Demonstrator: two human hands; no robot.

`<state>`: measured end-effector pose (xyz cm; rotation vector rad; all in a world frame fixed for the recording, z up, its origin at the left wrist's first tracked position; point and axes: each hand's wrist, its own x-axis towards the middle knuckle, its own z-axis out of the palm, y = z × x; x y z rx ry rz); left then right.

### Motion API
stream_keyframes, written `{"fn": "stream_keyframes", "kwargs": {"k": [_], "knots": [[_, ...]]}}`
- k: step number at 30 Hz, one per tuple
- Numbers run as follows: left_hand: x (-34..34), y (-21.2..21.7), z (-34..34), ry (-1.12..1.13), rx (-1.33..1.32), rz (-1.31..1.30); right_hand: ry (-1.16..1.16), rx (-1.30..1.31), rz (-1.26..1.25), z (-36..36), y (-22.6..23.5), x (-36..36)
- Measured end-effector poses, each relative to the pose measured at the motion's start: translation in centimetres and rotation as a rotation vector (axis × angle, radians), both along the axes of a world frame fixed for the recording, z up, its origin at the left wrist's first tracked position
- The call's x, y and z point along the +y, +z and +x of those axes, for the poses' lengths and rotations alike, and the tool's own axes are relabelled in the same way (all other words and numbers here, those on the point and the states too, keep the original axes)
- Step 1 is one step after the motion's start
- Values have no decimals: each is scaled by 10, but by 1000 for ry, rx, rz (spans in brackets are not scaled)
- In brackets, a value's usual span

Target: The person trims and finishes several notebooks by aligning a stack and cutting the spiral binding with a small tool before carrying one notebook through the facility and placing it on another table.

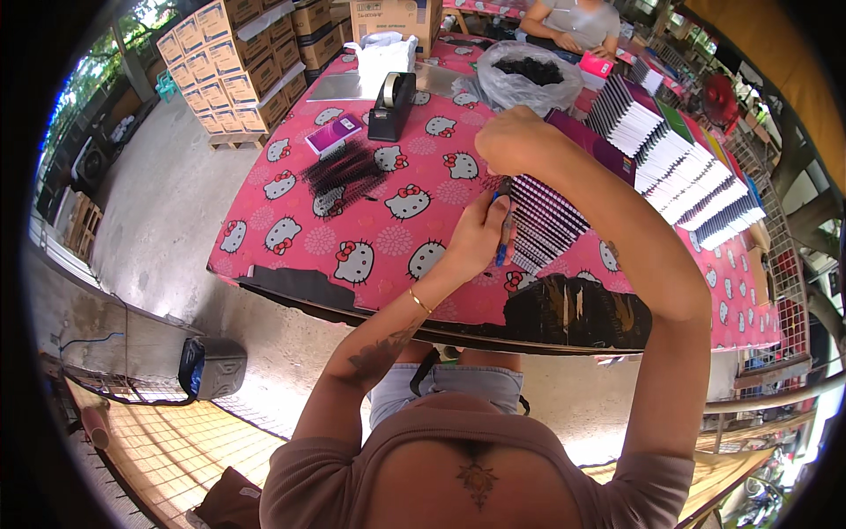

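My left hand (480, 236) is closed around a pair of blue-handled pliers (503, 250), whose head points away from me. The pliers are at the left edge of a row of stacked notebooks (548, 227) with black spiral bindings. My right hand (515, 141) is closed just beyond the pliers, above the far end of that row, its wrist bent. What its fingers hold, if anything, is hidden from view. A purple notebook cover (592, 145) shows behind my right forearm. Left of my hands, a loose bunch of black spiral coils (344, 179) lies on the pink patterned tablecloth (352, 304).
Beyond the coils stand a black tape dispenser (391, 108) and a small purple-and-white box (335, 133). A clear plastic bag (493, 79) holds black scraps. More notebook stacks (683, 167) fill the right side. Another person (577, 26) sits across. Cartons (233, 75) are piled far left.
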<state>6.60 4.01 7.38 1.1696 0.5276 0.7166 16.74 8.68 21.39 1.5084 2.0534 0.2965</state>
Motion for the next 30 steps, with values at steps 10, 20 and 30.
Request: {"fn": "stream_keyframes", "kwargs": {"k": [10, 20, 30], "knots": [[-7, -6, -6, 29, 5, -104, 68, 262, 146, -16, 5, 2], [-8, -2, -2, 9, 52, -65, 10, 106, 14, 3, -14, 1], [-11, -7, -5, -15, 72, 13, -10, 126, 111, 2, -24, 4]]}}
